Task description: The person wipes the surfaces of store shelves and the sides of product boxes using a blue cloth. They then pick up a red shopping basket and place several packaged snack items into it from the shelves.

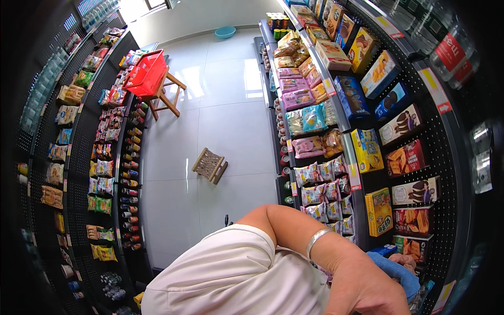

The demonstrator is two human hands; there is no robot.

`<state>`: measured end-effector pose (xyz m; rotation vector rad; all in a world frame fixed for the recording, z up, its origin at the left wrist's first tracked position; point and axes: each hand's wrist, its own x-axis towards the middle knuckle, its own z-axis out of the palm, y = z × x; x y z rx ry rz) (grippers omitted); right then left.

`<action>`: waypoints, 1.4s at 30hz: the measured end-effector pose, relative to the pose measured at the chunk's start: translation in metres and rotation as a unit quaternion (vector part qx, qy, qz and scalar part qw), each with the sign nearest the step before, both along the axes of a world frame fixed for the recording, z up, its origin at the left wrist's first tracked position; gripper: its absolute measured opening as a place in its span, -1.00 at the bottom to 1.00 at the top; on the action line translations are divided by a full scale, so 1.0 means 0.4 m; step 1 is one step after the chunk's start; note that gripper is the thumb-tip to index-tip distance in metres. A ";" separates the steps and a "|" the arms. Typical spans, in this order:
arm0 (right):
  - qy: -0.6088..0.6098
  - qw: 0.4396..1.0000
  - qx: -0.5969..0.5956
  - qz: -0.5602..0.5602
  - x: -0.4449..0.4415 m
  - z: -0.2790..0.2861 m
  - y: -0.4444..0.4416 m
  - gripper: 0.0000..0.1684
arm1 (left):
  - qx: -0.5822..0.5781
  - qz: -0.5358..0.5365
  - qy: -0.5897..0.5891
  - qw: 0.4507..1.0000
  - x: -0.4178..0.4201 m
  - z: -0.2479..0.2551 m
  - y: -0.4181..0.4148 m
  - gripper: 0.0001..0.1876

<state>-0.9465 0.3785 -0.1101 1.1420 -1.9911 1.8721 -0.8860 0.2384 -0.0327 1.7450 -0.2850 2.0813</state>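
Note:
My left arm, in a white sleeve and with a silver bracelet (318, 241) at the wrist, crosses in front of me toward the right-hand shelves. My left hand (368, 289) is bent down at the lower edge; its fingers are cut off, so its grip cannot be told. Just beyond it, my right hand (403, 262) is partly visible, with its curled fingers on a blue cloth (397, 271). The cloth lies against the shelf, close to a dark green-topped snack box (411, 247) and a small blue packet (382, 250).
Boxed biscuits (405, 161) and bagged snacks (309, 173) fill the right-hand shelves. Snack bags (104, 185) and cans (130, 193) line the left shelves. On the tiled floor (232, 130) stand a small woven stool (210, 165) and a wooden stool (169, 94) bearing a red basket (145, 75).

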 end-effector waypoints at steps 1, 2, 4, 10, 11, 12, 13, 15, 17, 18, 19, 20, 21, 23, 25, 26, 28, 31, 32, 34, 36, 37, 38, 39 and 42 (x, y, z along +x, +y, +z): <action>0.000 1.000 -0.003 0.001 -0.002 -0.003 -0.011 -0.65 | -0.012 0.004 0.006 1.000 -0.001 -0.003 -0.014 -0.15; 0.000 1.000 -0.005 -0.001 -0.002 -0.005 -0.017 -0.65 | -0.023 0.007 0.012 1.000 -0.001 -0.005 -0.028 -0.14; 0.000 1.000 -0.014 -0.006 -0.013 0.001 -0.019 -0.65 | -0.047 0.017 0.021 0.999 -0.017 -0.015 -0.026 -0.13; 0.025 0.998 -0.056 0.015 -0.025 -0.016 -0.020 -0.65 | -0.059 0.043 0.005 0.997 0.012 -0.037 0.006 -0.11; 0.035 0.997 -0.063 0.009 -0.017 -0.011 -0.019 -0.65 | -0.063 0.031 0.006 0.998 0.020 -0.037 0.013 -0.10; 0.041 0.997 -0.071 0.012 -0.016 -0.012 -0.023 -0.65 | -0.075 0.014 -0.002 0.997 0.027 -0.031 0.017 -0.11; 0.058 0.995 -0.077 0.010 -0.014 -0.004 -0.024 -0.65 | -0.086 0.007 -0.008 0.996 0.031 -0.028 0.028 -0.11; 0.072 0.992 -0.098 0.021 -0.020 0.001 -0.016 -0.64 | -0.106 0.003 -0.017 0.994 0.033 -0.024 0.059 -0.13; 0.066 0.992 -0.097 0.048 -0.021 0.006 -0.011 -0.63 | -0.118 0.048 -0.012 0.992 0.030 -0.027 0.086 -0.15; 0.066 0.993 -0.081 0.058 -0.012 0.011 -0.011 -0.62 | -0.117 0.087 -0.001 0.989 0.031 -0.030 0.095 -0.17; 0.062 0.993 -0.086 0.056 -0.011 0.016 -0.008 -0.64 | -0.131 0.104 -0.009 0.986 0.031 -0.026 0.097 -0.17; 0.058 0.993 -0.091 0.055 -0.009 0.022 -0.008 -0.65 | -0.145 0.122 -0.016 0.982 0.033 -0.022 0.097 -0.16; 0.058 0.991 -0.108 0.056 -0.014 0.018 0.003 -0.68 | -0.162 0.137 -0.023 0.977 0.033 -0.020 0.099 -0.16; 0.025 0.991 -0.129 0.040 -0.019 0.021 0.020 -0.72 | -0.179 0.170 -0.065 0.967 0.041 0.017 0.071 -0.12; 0.008 0.982 -0.168 0.082 -0.043 0.006 0.032 -0.74 | -0.189 0.230 -0.053 0.953 0.035 0.033 0.053 -0.09; 0.003 0.981 -0.179 0.074 -0.050 0.005 0.034 -0.73 | -0.169 0.279 -0.022 0.945 0.026 0.033 0.063 -0.08; 0.015 0.980 -0.191 0.051 -0.072 -0.007 0.035 -0.69 | -0.134 0.362 0.020 0.922 0.005 0.022 0.080 -0.06; 0.122 0.982 -0.144 0.031 -0.113 0.038 0.024 -0.69 | -0.170 0.382 -0.032 0.908 0.035 0.005 0.070 -0.12; 0.123 0.987 -0.099 0.018 -0.110 0.065 0.032 -0.73 | -0.161 0.396 -0.039 0.903 0.038 0.004 0.055 -0.14; 0.261 0.961 -0.064 -0.061 -0.121 0.125 0.049 -0.79 | -0.143 0.419 -0.032 0.896 0.021 -0.011 0.024 -0.23; 0.387 0.902 -0.052 -0.184 -0.122 0.180 0.044 -0.80 | -0.151 0.424 -0.046 0.892 0.011 -0.027 -0.015 -0.35; 0.453 0.865 -0.056 -0.210 -0.141 0.209 0.046 -0.80 | -0.165 0.423 -0.062 0.889 0.015 -0.037 -0.047 -0.41; 0.513 0.822 -0.064 -0.238 -0.158 0.238 0.046 -0.79 | -0.179 0.423 -0.079 0.885 0.020 -0.045 -0.083 -0.47; 0.545 0.789 -0.052 -0.277 -0.164 0.260 0.038 -0.79 | -0.205 0.411 -0.091 0.884 0.017 -0.051 -0.121 -0.45; 0.517 0.777 0.041 -0.357 -0.177 0.274 -0.039 -0.74 | -0.250 0.405 -0.127 0.870 0.020 -0.095 -0.244 -0.43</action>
